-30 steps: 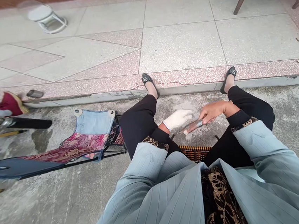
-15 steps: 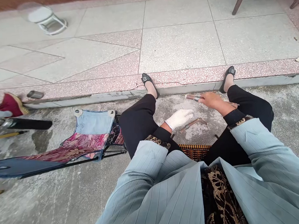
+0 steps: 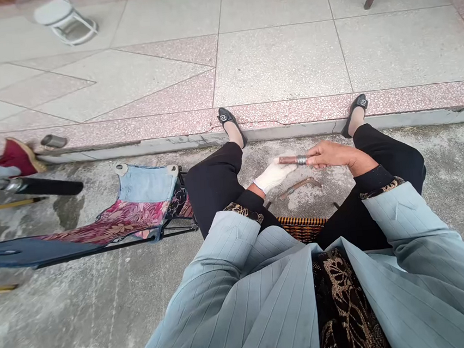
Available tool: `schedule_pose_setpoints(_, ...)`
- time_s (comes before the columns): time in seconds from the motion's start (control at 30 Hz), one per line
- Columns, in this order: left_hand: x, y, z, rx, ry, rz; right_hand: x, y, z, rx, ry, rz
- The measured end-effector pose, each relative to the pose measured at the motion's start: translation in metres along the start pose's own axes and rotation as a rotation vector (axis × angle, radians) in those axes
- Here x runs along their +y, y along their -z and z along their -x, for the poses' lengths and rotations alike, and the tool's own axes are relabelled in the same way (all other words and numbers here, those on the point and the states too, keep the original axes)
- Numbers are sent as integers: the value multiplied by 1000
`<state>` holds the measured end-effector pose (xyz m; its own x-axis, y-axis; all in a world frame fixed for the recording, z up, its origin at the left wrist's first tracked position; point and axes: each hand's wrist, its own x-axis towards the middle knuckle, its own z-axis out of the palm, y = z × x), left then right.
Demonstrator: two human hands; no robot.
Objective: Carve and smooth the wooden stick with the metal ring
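The right hand (image 3: pixel 331 154), bare, grasps one end of a brown wire-bound stick (image 3: pixel 287 160), thumb and fingers pinched on it just beside the wire. The stick points from these fingertips towards the person's left, roughly level across the view, and its far end meets the left hand (image 3: pixel 275 173), which wears a white glove. The glove touches the stick from beneath; whether its fingers close around it cannot be told.

Both hands are above the rough concrete ground (image 3: pixel 146 308), between the person's spread knees. Beyond lies a raised tiled step (image 3: pixel 279 63), with the person's feet in black shoes at its edge. A folding chair (image 3: pixel 138 218) with patterned red and blue fabric stands to the person's left, and a white stool (image 3: pixel 53 13) is on the tiles farther off. A wicker seat (image 3: pixel 303 228) shows between the thighs. At the far left, a red shoe (image 3: pixel 17 157) on another person's foot is near a black cylinder (image 3: pixel 50 185). A small metal cup (image 3: pixel 53 141) lies on the step. On the concrete, a second brown stick (image 3: pixel 301 186) lies nearer the body than the held one, just below the hands in the view. Smallest is the coil of wire (image 3: pixel 301 160) wound round the held stick.
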<state>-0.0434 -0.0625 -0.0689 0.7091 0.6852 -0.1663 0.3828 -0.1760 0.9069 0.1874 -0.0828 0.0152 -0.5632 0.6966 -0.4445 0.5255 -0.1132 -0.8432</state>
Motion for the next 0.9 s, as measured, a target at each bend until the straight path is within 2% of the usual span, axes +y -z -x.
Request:
schedule_pose_setpoints(0.07,1,-2,0,-25,17,-57,5,1,-3,145,-58,-18)
schedule_pose_setpoints(0.17,5,-6,2,-89,-41,-138,12,0,-11,263,-156,10)
schedule_pose_setpoints(0.23,7,-7,3,-102,-60,-172,13,-1,-17,310,-221,122)
schedule_pose_setpoints(0.33,7,-7,3,-127,-48,-251,10,-5,-24,349,-303,424)
schedule_pose_setpoints(0.43,4,-6,2,-135,-69,-323,5,-14,-30,276,-400,694)
schedule_pose_setpoints(0.53,3,-5,4,-167,-58,-373,5,-25,-32,-22,-408,781)
schedule_pose_setpoints(0.63,6,-4,6,-227,-57,-308,6,-31,-30,-372,-298,625)
schedule_pose_setpoints(0.7,7,-4,6,-255,-78,-190,6,-29,-25,-508,-211,401)
schedule_pose_setpoints(0.73,7,-3,5,-254,-81,-123,6,-27,-22,-528,-161,278)
schedule_pose_setpoints(0.8,5,-2,4,-192,-60,5,6,-19,-16,-440,-65,50)
schedule_pose_setpoints(0.9,1,-2,2,-44,27,123,9,-7,-11,-54,-6,-196)
